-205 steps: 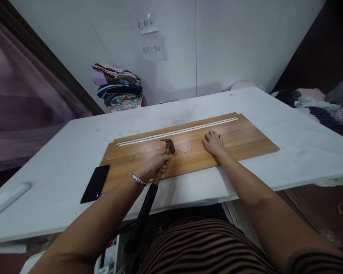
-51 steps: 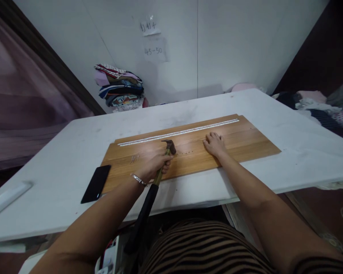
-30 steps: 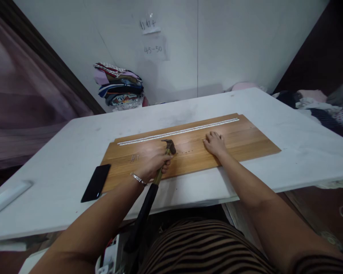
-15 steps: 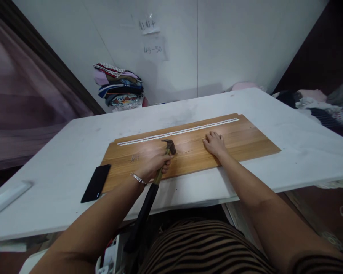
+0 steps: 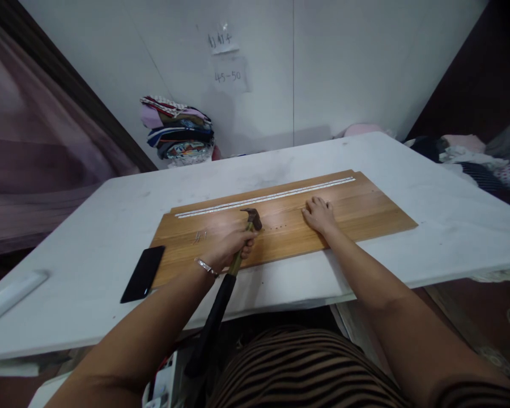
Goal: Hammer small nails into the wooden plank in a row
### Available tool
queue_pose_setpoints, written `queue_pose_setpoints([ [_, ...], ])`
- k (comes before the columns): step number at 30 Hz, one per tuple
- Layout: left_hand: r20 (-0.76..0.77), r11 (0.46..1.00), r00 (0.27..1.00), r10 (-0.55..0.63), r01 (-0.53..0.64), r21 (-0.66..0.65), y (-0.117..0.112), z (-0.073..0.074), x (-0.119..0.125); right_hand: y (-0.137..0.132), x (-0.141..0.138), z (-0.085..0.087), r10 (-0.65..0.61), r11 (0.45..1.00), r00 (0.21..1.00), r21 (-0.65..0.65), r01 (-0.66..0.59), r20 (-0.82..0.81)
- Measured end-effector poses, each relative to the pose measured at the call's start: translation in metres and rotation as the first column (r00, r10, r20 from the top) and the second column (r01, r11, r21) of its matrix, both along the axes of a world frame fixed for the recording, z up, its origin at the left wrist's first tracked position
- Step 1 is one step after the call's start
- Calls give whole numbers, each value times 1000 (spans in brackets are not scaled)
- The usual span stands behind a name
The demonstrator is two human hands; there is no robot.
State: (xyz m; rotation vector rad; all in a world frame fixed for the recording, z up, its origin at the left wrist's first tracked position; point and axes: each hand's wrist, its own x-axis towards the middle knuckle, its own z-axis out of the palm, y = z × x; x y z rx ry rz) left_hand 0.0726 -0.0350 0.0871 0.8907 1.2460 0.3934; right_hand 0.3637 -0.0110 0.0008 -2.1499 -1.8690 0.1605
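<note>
My left hand (image 5: 234, 248) is wrapped round the upper handle of a claw hammer (image 5: 251, 217), close below its head. The hammer's head is at the surface of a wooden board (image 5: 344, 212), and its black grip slants back toward my body. My right hand (image 5: 318, 214) lies on the board to the right, fingers spread, holding nothing. Between the two hands runs a short row of small nail heads or holes (image 5: 278, 228), too small to tell which. Several loose nails (image 5: 199, 237) lie on the board left of the hammer.
Two pale strips (image 5: 266, 196) run along the board's far side. A black phone (image 5: 143, 274) overlaps its left corner. The white table (image 5: 85, 243) also holds a white roll (image 5: 15, 296) at left. Folded clothes (image 5: 178, 133) are stacked by the wall.
</note>
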Motion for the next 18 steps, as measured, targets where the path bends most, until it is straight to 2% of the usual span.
queue_pose_setpoints([
  [18, -21, 1000, 1000, 14, -13, 13, -2, 4, 2, -2, 0, 2, 7, 1000, 1000, 14, -6, -19],
])
